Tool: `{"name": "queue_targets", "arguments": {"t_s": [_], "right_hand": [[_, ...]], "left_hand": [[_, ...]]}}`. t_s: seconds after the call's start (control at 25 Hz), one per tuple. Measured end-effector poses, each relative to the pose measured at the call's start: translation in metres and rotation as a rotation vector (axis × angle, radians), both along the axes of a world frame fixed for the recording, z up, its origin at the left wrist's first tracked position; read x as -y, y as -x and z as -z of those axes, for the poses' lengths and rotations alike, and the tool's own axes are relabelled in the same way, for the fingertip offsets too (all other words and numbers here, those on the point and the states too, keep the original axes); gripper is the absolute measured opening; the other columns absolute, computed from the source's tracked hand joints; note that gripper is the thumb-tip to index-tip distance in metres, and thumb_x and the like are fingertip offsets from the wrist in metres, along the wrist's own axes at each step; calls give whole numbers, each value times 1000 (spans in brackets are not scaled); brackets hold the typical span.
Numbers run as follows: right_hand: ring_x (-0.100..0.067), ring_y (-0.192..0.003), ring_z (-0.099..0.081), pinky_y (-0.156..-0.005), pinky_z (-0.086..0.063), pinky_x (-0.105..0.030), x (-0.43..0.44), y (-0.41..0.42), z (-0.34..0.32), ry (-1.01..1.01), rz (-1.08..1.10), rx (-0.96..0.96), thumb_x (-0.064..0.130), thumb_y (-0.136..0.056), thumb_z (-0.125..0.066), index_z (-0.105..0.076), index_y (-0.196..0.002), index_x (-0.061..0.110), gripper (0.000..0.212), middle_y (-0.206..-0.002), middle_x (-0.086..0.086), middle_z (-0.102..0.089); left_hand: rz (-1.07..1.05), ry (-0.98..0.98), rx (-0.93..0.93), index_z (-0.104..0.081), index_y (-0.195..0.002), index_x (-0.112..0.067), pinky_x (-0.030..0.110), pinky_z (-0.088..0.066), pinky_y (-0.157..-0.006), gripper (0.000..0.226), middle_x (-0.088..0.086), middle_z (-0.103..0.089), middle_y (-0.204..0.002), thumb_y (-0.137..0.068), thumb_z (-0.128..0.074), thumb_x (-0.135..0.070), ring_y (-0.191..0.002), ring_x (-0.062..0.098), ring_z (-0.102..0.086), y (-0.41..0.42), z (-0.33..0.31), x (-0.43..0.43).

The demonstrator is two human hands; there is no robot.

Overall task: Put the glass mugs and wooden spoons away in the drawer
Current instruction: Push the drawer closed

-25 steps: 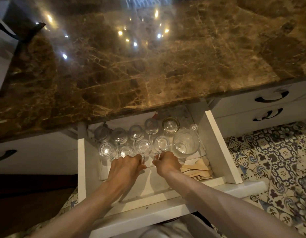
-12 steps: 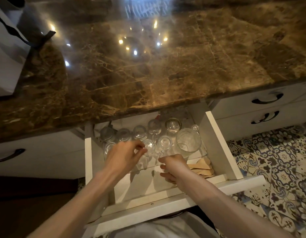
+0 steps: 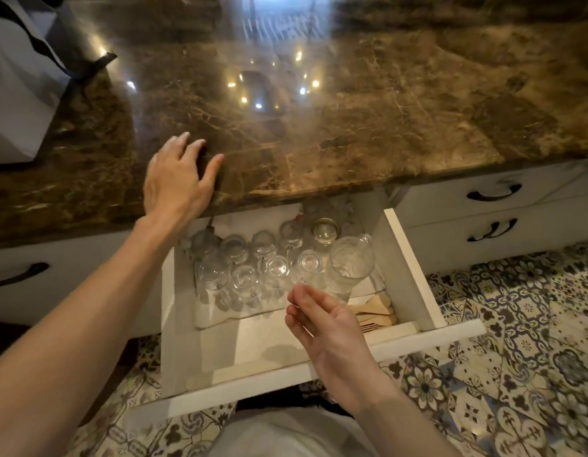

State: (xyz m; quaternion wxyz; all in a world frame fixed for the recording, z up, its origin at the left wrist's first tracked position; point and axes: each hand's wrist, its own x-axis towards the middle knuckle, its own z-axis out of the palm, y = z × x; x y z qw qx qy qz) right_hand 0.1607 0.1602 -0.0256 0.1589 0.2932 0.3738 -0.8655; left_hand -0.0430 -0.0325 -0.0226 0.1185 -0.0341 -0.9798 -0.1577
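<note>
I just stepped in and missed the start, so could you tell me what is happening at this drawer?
A person stands at an open drawer under a marble countertop. Glass mugs sit in rows inside it, and wooden spoons lie in its front right corner. Neither hand holds anything: the left hand is spread over the countertop edge, and the right hand hovers open above the drawer's front. The drawer is not yet closed.

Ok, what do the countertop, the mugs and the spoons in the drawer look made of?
Countertop: polished brown marble or similar stone, veined, mirroring the lights. Mugs: clear glass, see-through with glints. Spoons: pale matte wood, probably unvarnished; grain too small to tell.
</note>
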Motion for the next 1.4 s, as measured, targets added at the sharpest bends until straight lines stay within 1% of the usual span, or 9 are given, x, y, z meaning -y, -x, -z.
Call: {"name": "queue_targets", "arguments": {"t_s": [0.28, 0.48, 0.6, 0.76, 0.84, 0.96, 1.2, 1.32, 1.4], "right_hand": [[-13, -56, -62, -54, -55, -23, -8, -65, 2, 113, 181, 37, 17, -61, -74, -72, -67, 13, 7, -66, -5, -66], [-18, -59, -51, -63, -43, -31, -9, -99, 38, 197, 333, 226, 45, -70, -67, -60, -62, 13, 35, -60, -4, -57], [-21, -71, -51, -68, -43, -32, -10, -102, 59, 279, 536, 378, 40, -80, -60, -57, -82, 8, 32, -71, -8, -59], [-28, -103, -52, -100, -41, -43, -1, -77, 70, 362, 621, 467, 40, -93, -45, -53, -105, 8, 35, -105, -16, -57], [-23, -83, -57, -82, -48, -38, 8, -65, 69, 384, 650, 498, 44, -94, -40, -57, -91, 11, 37, -86, -11, -61], [-13, -48, -33, -51, -30, -24, 17, -54, 67, 343, 683, 627, 44, -94, -38, -46, -62, 18, 42, -55, 2, -41], [-19, -60, -48, -61, -42, -28, 22, -34, 57, 277, 696, 731, 43, -92, -32, -57, -93, 20, 34, -78, -3, -58], [-19, -59, -48, -53, -40, -29, 24, -25, 50, 263, 668, 718, 43, -93, -31, -55, -91, 23, 32, -72, -1, -57], [-21, -66, -53, -61, -47, -31, 25, -17, 47, 263, 663, 710, 44, -93, -32, -59, -95, 22, 35, -77, -3, -60]], "left_hand": [[-55, -11, -15, -42, -137, -20, 39, -21, -114, 58, 4, -42, -145, -92, -32, -55, -134, 21, -35, 6, 14, 5], [-68, -22, -44, -44, -135, -20, 42, -27, -111, 55, 4, -45, -142, -92, -35, -53, -131, 24, -39, 4, 15, 1], [-80, -29, -42, -45, -134, -21, 43, -29, -110, 55, 3, -46, -141, -91, -34, -54, -130, 24, -40, 4, 15, 1], [-80, -38, -41, -45, -134, -21, 43, -29, -110, 55, 3, -46, -142, -91, -34, -54, -130, 24, -40, 3, 14, 1], [-80, -41, -52, -46, -134, -21, 42, -30, -109, 54, 3, -47, -141, -92, -35, -53, -130, 23, -41, 2, 14, 1], [-81, -58, -66, -48, -132, -22, 41, -31, -109, 53, 2, -49, -139, -92, -36, -53, -128, 22, -43, 2, 12, 1], [-86, -65, -73, -49, -132, -21, 41, -32, -109, 52, 2, -49, -139, -92, -35, -52, -128, 22, -43, 3, 12, 0], [-83, -62, -71, -48, -132, -21, 42, -30, -110, 53, 3, -49, -139, -92, -35, -53, -129, 22, -42, 4, 13, 0], [-87, -65, -74, -48, -132, -22, 41, -30, -110, 53, 2, -49, -139, -92, -35, -53, -129, 21, -42, 4, 14, 0]]}}
